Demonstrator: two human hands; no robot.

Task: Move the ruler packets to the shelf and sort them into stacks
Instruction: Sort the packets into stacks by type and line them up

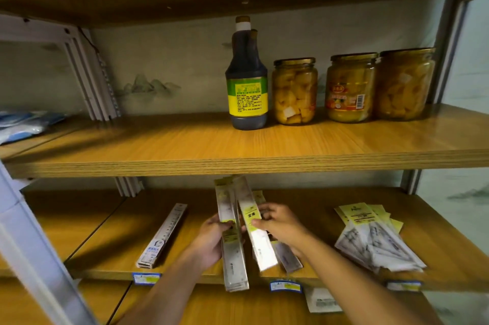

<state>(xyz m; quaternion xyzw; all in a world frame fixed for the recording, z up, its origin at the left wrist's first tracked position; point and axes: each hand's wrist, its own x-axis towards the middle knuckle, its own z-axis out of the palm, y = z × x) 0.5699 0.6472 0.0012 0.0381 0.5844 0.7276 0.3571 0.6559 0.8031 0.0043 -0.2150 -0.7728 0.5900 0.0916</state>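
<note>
From the head camera I look at a wooden shelving unit. On the lower shelf (304, 200), both hands work in the middle. My left hand (211, 237) grips a bundle of long ruler packets (234, 258), fingers curled round it near the yellow label, holding it upright and tilted so its lower end hangs past the shelf edge. My right hand (280, 221) pinches a single packet (255, 229) by its yellow label, just beside the bundle; I judge it is being peeled off so it can go to the stack of its kind.

To the left, a neat stack of blue-labelled rulers (164, 237) lies flat, apart from the hands. To the right, a looser fanned pile of yellow-topped packets (375, 237) lies near the shelf's front edge. Keeping the two apart seems to serve the sorting. More packets lie under my right hand, partly hidden.

On the upper shelf (185, 144) stand a dark sauce bottle (247, 81) and three jars of yellow fruit (352, 86), side by side. Blue plastic bags (26, 123) sit far left.
</note>
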